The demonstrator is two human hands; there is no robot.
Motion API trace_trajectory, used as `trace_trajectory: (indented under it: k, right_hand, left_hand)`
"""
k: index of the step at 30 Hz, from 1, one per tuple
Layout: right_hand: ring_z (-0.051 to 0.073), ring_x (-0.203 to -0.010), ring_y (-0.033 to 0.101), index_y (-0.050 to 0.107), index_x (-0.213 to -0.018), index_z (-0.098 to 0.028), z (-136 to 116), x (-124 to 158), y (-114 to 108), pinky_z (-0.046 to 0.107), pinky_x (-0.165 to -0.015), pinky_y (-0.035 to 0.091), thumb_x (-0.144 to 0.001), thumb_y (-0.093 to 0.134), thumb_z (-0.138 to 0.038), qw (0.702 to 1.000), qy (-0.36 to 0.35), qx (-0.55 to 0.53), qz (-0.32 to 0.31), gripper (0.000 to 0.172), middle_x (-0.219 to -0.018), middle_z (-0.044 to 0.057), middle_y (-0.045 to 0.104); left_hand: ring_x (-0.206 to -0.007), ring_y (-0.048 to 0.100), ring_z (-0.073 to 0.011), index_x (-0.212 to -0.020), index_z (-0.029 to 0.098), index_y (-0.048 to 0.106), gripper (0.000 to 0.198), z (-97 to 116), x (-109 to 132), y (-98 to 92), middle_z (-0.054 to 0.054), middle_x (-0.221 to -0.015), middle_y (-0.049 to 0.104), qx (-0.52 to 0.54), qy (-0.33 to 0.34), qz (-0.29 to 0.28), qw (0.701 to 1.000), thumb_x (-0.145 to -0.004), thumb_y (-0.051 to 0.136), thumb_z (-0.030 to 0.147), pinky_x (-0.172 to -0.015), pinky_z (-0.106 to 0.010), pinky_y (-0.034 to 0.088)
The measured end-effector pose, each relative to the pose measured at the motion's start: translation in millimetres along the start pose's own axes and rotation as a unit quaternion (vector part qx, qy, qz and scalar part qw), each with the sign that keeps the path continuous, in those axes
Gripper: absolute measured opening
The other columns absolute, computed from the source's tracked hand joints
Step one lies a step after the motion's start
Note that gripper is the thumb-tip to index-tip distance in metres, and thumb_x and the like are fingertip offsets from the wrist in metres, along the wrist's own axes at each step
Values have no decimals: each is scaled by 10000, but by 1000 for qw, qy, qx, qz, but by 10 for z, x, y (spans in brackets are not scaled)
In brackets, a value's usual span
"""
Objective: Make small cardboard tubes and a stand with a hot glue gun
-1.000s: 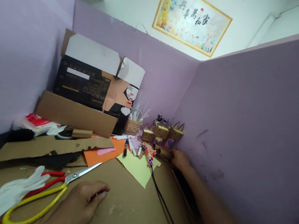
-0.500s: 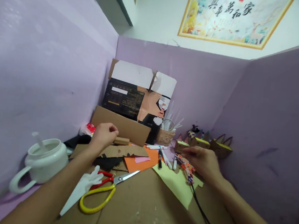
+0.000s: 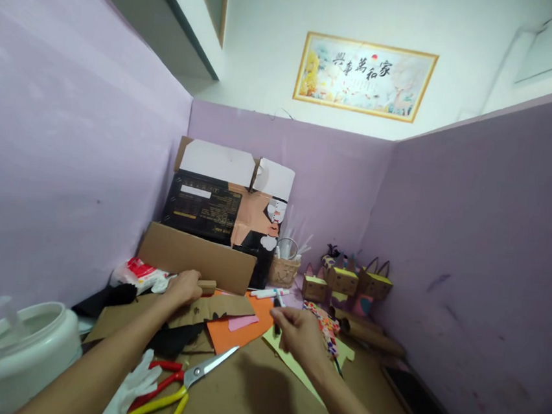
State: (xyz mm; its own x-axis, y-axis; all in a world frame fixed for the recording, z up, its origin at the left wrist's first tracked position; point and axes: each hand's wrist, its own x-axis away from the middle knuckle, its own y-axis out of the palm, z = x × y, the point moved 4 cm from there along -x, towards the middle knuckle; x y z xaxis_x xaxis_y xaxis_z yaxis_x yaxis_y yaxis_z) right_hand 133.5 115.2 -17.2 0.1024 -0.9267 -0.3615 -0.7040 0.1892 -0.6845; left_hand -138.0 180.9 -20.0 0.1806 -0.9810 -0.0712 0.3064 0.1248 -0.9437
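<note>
My left hand (image 3: 184,287) is closed round a short cardboard roll (image 3: 207,285) lying by the open carton's flap (image 3: 198,256). My right hand (image 3: 297,333) is pinched on a white marker (image 3: 279,298), its tip sticking up above my fingers. Under and between my hands lie an orange sheet (image 3: 239,331), a pink scrap (image 3: 242,321) and a yellow-green sheet (image 3: 295,358). More markers (image 3: 268,293) lie just beyond my right hand.
Red and yellow scissors (image 3: 181,380) and a white glove (image 3: 134,385) lie near my left forearm. A white mug (image 3: 22,352) stands at the left. Small cardboard figures (image 3: 347,280), a basket (image 3: 283,269), cardboard tubes (image 3: 366,333) and a patterned glue gun (image 3: 326,322) sit at the back right. Purple walls enclose the desk.
My right hand has come back from the figures and now pinches a marker. My left hand has settled round the cardboard roll. The view has tilted up and shifted left.
</note>
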Motion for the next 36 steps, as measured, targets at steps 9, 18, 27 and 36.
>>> trace_trajectory:
  k: [9,18,27,36]
  right_hand:
    - [250,-1077,549,575,-1158,-156,-105,-688,611,313,-898,405,-561,666,-160,974,-142,54,-167,604,-1194,104,599]
    - [320,-1052,509,511,-1207,-159,-347,-754,1243,418,-906,341,-475,643,-75,930,-233,117,-260,748,-1125,136,582]
    - [235,-929,515,501,-1199,-130,-549,-437,288,301,-774,434,-508,632,-109,964,-204,76,-152,704,-1019,96,528]
    - [201,-707,574,593,-910,-150,-50,605,-51,345,-605,490,-724,468,-482,823,290,-482,-84,401,-814,69,603]
  left_hand:
    - [-928,608,-244,-1029,201,605,311,-223,441,-553,-67,-963,675,94,-24,154,983,-745,561,322,-734,-299,452]
    - [-864,613,-224,-990,187,622,335,-297,886,-641,-51,-939,679,199,-36,222,954,-681,591,314,-768,-296,440]
    - [-856,593,-206,-1006,198,601,361,-124,1274,-868,-23,-944,659,340,3,353,872,-689,590,371,-748,-272,454]
    - [-877,610,-239,-996,175,590,409,94,1416,-513,-46,-932,667,436,36,244,865,-676,598,428,-733,-287,489]
